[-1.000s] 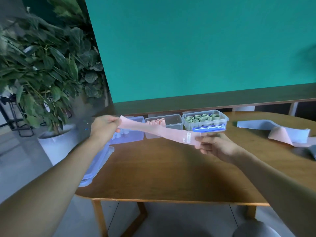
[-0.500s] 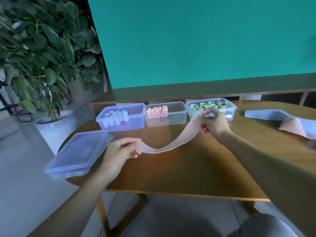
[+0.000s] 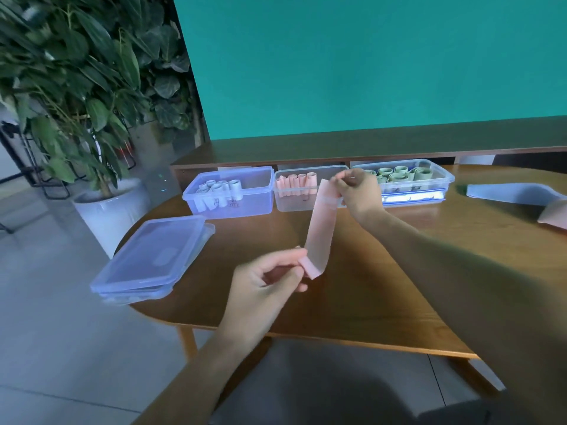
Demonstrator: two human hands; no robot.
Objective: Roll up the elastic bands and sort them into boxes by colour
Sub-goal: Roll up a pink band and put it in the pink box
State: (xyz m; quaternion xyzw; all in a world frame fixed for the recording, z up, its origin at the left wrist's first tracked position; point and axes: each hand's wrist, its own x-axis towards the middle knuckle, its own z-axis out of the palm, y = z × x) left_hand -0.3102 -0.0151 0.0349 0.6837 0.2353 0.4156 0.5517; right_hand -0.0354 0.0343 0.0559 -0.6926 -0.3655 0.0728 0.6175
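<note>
Unrolled bands at far right are cut off by the frame edge: a blue band (image 3: pixel 515 194) and a pink piece (image 3: pixel 555 216), only partly seen. Dark marks on the front of the blue box (image 3: pixel 228 191) look like writing, too blurred to read; same for a small mark on the middle box (image 3: pixel 306 188). Pink band (image 3: pixel 320 228) is a thin, flat, pale pink strip with a lighter patch near its top, held up over the table (image 3: pixel 399 286) in front of the middle box. Left hand (image 3: pixel 264 282) pinches the folded-over lower end; right hand (image 3: pixel 357 191) pinches the top end. Green box (image 3: pixel 411 182) holds green rolls, partly hidden behind the right hand. Stacked lids (image 3: pixel 153 256) at table's left edge.
</note>
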